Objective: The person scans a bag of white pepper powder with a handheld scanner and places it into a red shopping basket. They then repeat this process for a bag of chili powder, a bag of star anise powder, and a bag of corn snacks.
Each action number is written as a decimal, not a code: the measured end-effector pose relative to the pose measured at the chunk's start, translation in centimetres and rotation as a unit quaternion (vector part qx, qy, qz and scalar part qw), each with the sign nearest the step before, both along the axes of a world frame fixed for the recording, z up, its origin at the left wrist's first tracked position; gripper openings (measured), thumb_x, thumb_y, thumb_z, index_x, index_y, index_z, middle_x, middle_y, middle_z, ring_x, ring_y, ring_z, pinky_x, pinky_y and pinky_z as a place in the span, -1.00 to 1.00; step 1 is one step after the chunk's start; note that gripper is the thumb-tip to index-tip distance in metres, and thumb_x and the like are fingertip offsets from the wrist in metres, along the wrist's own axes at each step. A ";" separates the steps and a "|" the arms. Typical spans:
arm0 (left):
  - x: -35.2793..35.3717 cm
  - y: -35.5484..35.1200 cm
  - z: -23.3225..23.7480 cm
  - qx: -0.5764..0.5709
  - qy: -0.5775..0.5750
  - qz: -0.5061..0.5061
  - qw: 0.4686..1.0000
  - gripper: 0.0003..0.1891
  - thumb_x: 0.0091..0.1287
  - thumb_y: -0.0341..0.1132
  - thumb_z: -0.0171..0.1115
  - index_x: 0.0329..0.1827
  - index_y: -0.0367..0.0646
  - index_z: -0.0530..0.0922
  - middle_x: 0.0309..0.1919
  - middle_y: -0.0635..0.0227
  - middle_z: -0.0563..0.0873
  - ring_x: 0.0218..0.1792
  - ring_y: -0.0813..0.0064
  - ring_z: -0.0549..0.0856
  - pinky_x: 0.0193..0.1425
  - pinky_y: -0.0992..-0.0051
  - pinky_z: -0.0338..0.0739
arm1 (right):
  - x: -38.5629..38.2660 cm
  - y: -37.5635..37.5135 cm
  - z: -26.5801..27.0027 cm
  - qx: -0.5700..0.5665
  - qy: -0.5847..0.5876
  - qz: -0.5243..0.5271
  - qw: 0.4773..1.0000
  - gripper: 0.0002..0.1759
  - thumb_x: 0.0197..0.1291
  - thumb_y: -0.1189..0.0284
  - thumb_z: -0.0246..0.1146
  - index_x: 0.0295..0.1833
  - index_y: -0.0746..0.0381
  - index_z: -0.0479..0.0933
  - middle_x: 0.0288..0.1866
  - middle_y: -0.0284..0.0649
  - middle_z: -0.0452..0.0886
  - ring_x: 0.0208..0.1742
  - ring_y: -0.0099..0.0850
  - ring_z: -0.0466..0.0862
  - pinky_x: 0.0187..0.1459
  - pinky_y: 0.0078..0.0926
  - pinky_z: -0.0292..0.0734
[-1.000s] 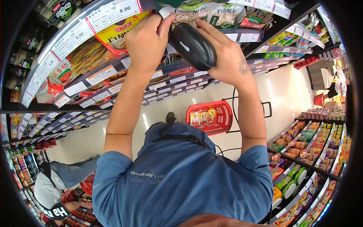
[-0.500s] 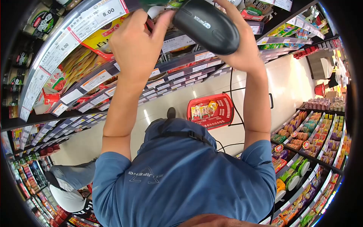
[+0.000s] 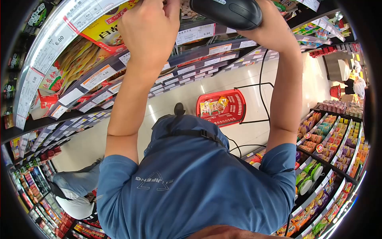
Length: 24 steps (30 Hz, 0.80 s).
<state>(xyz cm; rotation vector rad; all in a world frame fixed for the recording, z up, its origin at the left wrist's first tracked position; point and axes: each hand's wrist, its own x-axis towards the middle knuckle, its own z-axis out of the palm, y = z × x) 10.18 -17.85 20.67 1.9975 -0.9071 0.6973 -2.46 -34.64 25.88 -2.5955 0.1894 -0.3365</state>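
My right hand (image 3: 274,30) is wrapped round a black rounded device (image 3: 234,12) with white lettering, near the top edge. My left hand (image 3: 149,32) is left of it, in front of the shelves, with its fingers curled. The frame's top edge cuts off its fingertips, so what they hold cannot be made out. Below and left of this hand are a yellow and red package (image 3: 107,28) and a shelf price label reading 6.00 (image 3: 59,40). A label reading 9.80 (image 3: 195,34) is between the hands.
A red basket (image 3: 203,115) with several packets stands on the floor. A black cable (image 3: 261,79) hangs by my right forearm. Another person (image 3: 75,207) is at the lower left. Shelves of packaged snacks (image 3: 344,139) line the right side.
Both my hands have moved upward in the view, and the black device has shifted up and to the right. My left fingertips have passed out of the frame.
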 end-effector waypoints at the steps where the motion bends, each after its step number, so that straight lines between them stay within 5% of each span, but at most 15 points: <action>1: -0.1 0.0 0.0 0.001 0.000 -0.002 1.000 -0.81 0.14 -0.32 0.43 -0.48 -0.26 0.64 -0.61 0.06 0.65 -0.54 0.01 0.66 -0.34 0.17 0.53 | 0.0 -0.4 -0.4 0.001 0.000 -0.002 1.000 -0.41 -0.22 0.39 0.46 0.02 0.40 0.55 -0.04 0.09 0.67 0.00 -0.08 0.70 0.02 -0.30 0.58; 3: -0.1 0.1 0.2 0.069 -0.063 0.040 0.995 -0.78 0.16 -0.28 0.43 -0.47 -0.26 0.64 -0.62 0.05 0.64 -0.56 0.00 0.65 -0.35 0.22 0.54 | 0.3 -1.3 -1.2 -0.097 -0.082 0.090 0.988 -0.41 -0.22 0.39 0.47 0.01 0.41 0.56 -0.03 0.11 0.66 -0.01 -0.05 0.70 0.01 -0.29 0.58; 7: 0.4 0.3 0.4 0.144 -0.082 0.055 0.985 -0.75 0.17 -0.23 0.44 -0.40 -0.28 0.68 -0.57 0.06 0.67 -0.54 0.02 0.65 -0.34 0.24 0.55 | 0.1 -0.7 -1.4 -0.047 -0.130 0.062 0.989 -0.41 -0.22 0.39 0.47 0.00 0.42 0.56 -0.05 0.11 0.64 -0.04 -0.01 0.69 0.01 -0.25 0.58; 10: 0.3 0.2 -0.4 0.145 -0.110 0.036 0.983 -0.66 0.21 -0.06 0.42 -0.29 -0.21 0.70 -0.59 0.26 0.71 -0.60 0.30 0.68 -0.41 0.42 0.55 | 0.3 -1.1 -2.3 -0.054 -0.088 0.051 0.993 -0.42 -0.20 0.40 0.46 0.01 0.44 0.56 -0.01 0.13 0.62 0.00 0.01 0.67 0.04 -0.23 0.56; 16: -2.4 2.0 -3.1 -0.096 -0.076 -0.157 0.980 -0.61 0.09 -0.55 0.50 0.02 -0.25 0.65 -0.29 0.31 0.74 -0.54 0.49 0.64 -0.39 0.53 0.55 | -2.5 -1.4 -4.5 -0.128 -0.205 0.104 0.965 -0.39 -0.12 0.50 0.47 0.15 0.38 0.52 0.12 0.03 0.62 0.13 -0.11 0.65 0.15 -0.27 0.53; 18: -1.6 1.4 -3.6 -0.088 -0.148 -0.184 0.968 -0.62 0.09 -0.54 0.49 0.01 -0.26 0.65 -0.27 0.31 0.73 -0.46 0.48 0.65 -0.37 0.54 0.54 | -5.0 -0.6 -6.2 0.044 -0.242 0.020 0.969 -0.16 -0.18 0.40 0.45 0.33 0.40 0.42 0.33 0.00 0.51 0.23 -0.25 0.62 0.26 -0.36 0.46; 20: -1.5 1.1 -3.4 -0.104 -0.239 -0.203 0.944 -0.65 0.09 -0.53 0.49 -0.03 -0.24 0.65 -0.21 0.30 0.72 -0.25 0.39 0.66 -0.23 0.48 0.56 | -6.6 0.7 -7.4 0.088 -0.258 0.001 0.962 -0.21 -0.19 0.46 0.44 0.29 0.39 0.45 0.30 -0.01 0.54 0.20 -0.21 0.64 0.23 -0.35 0.48; 24: -1.3 0.0 -2.2 -0.069 -0.316 -0.306 0.895 -0.62 0.01 -0.48 0.49 -0.06 -0.15 0.66 -0.18 0.28 0.68 -0.18 0.24 0.66 -0.10 0.33 0.56 | -10.0 2.2 -12.1 0.171 -0.235 -0.071 0.954 -0.26 -0.13 0.49 0.43 0.27 0.41 0.45 0.23 0.00 0.58 0.22 -0.19 0.63 0.26 -0.36 0.45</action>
